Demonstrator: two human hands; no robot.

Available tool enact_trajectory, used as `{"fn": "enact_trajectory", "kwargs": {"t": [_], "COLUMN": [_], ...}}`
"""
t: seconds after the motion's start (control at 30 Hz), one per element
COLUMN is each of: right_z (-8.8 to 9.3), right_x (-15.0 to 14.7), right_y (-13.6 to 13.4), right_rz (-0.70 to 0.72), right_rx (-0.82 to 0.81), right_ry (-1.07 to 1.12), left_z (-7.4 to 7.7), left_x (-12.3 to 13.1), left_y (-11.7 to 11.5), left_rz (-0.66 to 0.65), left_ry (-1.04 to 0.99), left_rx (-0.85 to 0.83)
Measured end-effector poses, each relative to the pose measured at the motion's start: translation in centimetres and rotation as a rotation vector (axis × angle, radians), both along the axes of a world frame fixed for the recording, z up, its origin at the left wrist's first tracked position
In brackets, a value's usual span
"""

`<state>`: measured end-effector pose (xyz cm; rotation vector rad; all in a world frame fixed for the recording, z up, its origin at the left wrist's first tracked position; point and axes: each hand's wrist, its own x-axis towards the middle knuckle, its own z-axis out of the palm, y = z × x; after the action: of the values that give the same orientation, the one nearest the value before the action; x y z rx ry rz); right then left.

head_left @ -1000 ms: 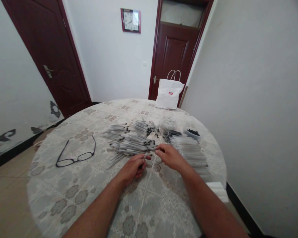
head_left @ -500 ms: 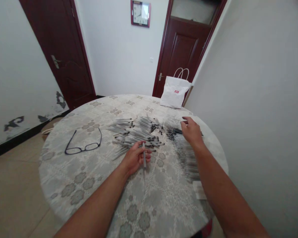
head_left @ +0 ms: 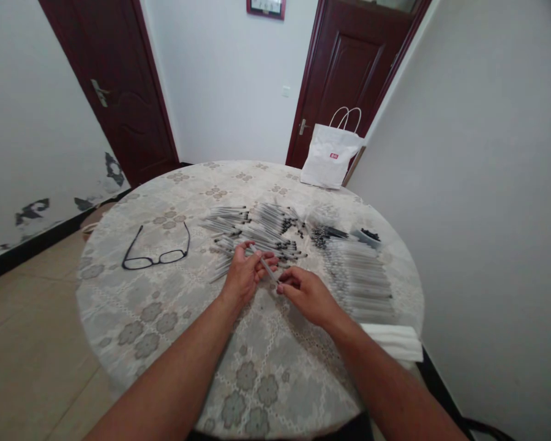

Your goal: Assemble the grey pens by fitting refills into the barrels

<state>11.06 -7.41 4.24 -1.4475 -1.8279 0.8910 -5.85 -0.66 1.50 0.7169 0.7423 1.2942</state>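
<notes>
My left hand [head_left: 244, 274] is closed around a slim, pale pen [head_left: 267, 265] that slants down to the right. At the pen's lower end, my right hand [head_left: 308, 294] pinches with thumb and fingertips; any small part between them is too small to make out. Just beyond my hands lies a spread pile of similar pens [head_left: 269, 231] with dark tips. To the right, a stack of clear tubes [head_left: 365, 278] lies side by side. Small black parts [head_left: 320, 237] lie at the stack's far end, and more fill a small tub [head_left: 368, 237].
A round table [head_left: 165, 318] with a patterned cloth carries everything. Eyeglasses [head_left: 156, 261] rest on the left and a white paper bag [head_left: 331, 154] stands at the far right edge. A folded white bundle [head_left: 392, 342] lies near my right forearm. A wall runs close on the right.
My right hand has come back from the black parts at the far right to the pen's lower end. The pen in my left hand has tilted from nearly upright to slanting. The view has dipped.
</notes>
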Motion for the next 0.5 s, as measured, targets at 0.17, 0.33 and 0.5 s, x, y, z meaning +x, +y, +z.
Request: {"fn": "enact_trajectory", "kwargs": {"t": [0.17, 0.33, 0.5], "right_z": [2.9, 6.1, 7.3], "right_x": [2.7, 7.5, 12.5], "right_y": [-1.2, 0.6, 6.5], "right_rz": [0.125, -0.048, -0.373], "right_rx": [0.037, 0.131, 0.069], "right_ry": [-0.491, -0.835, -1.087], "left_z": [0.2, -0.1, -0.3], "left_x": [-0.2, -0.3, -0.3], "left_y": [0.3, 0.6, 0.7], "left_rz": [0.091, 0.137, 0.154], "left_ry": [0.000, 0.016, 0.039], "left_rx": [0.039, 0.050, 0.080]}}
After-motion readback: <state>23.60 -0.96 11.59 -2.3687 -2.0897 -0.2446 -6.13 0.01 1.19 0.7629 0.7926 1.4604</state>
